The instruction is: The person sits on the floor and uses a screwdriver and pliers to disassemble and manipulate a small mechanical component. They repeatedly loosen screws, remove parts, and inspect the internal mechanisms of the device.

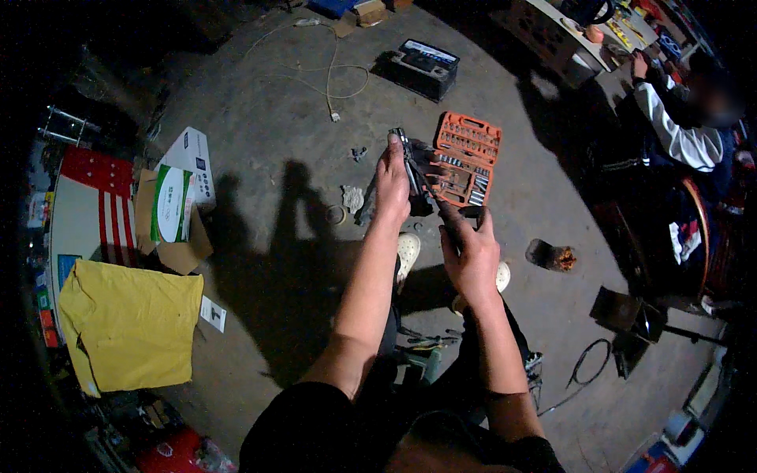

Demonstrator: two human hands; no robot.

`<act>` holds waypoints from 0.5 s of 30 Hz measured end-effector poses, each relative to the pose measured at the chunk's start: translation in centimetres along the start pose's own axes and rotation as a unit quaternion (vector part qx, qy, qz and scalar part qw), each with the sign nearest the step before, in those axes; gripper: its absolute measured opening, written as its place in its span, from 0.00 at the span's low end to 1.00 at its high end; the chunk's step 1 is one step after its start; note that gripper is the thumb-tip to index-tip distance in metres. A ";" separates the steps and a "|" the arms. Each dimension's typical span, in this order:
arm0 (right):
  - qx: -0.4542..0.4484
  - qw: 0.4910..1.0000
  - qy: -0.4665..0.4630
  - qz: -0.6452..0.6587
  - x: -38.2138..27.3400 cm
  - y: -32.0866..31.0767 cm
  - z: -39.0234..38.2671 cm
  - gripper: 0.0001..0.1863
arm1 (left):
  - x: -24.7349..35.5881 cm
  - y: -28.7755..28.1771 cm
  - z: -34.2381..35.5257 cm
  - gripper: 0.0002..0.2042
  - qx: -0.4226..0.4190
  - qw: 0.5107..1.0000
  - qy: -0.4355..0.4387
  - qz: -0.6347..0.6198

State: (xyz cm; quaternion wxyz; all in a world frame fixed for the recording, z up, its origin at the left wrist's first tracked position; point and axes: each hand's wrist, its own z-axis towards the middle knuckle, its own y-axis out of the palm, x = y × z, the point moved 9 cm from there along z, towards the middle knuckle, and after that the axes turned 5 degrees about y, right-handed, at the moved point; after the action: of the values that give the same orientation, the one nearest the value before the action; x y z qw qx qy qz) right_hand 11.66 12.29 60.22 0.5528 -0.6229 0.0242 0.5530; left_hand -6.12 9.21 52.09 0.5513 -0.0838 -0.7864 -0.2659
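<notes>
Over the floor in the middle, my left hand (pixel 392 180) grips a slim dark metal part (pixel 409 158), its thumb along the upper end. My right hand (pixel 473 256), lower and to the right, is closed around a dark-handled tool (pixel 451 217). That tool slants up and left toward the part; its tip merges with dark shapes, so I cannot tell whether they touch. Just beyond my right hand lies an opened orange socket set case (pixel 471 121) with rows of metal sockets. Crumpled paper (pixel 352 197) and a tape roll (pixel 337 214) lie left of my left hand.
A black car battery (pixel 428 75) and a pale cable (pixel 334 87) lie farther off. Left are a yellow cloth (pixel 134 327) and a cardboard box (pixel 185 254) with a green-and-white package (pixel 173 203). Another person (pixel 682 134) sits at right near a cluttered bench (pixel 544 31).
</notes>
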 end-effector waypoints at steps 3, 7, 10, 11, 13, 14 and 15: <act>-0.016 0.999 0.008 0.027 -0.1 0.3 -0.1 0.27 | -0.8 -0.6 1.1 0.28 -0.004 0.999 0.043 -0.009; -0.037 0.996 0.059 0.059 0.4 1.3 -0.4 0.23 | -1.8 -1.1 1.4 0.30 0.011 0.998 0.057 0.027; -0.019 0.996 0.042 0.076 0.4 1.6 -0.2 0.22 | -2.3 -0.6 0.8 0.31 0.014 0.998 0.027 0.050; 0.000 0.997 0.039 0.071 0.4 1.4 -0.2 0.23 | -1.1 0.7 -0.2 0.31 -0.009 0.999 0.013 0.043; 0.032 0.997 0.029 0.061 0.2 1.3 -0.1 0.26 | -0.7 1.7 -0.8 0.31 -0.028 0.998 0.028 0.058; 0.040 0.996 0.021 0.077 0.3 1.4 0.1 0.26 | -1.2 1.9 -0.8 0.31 -0.025 0.995 0.058 0.080; 0.036 0.996 0.019 0.082 0.2 1.3 0.2 0.26 | -1.3 1.9 -0.9 0.31 -0.023 0.991 0.088 0.101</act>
State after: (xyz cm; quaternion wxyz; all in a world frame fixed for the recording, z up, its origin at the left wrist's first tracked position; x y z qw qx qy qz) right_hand 10.76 12.00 59.26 0.5271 -0.6090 0.1052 0.5833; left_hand -4.07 10.54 51.73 0.6405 -0.1515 -0.7160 -0.2327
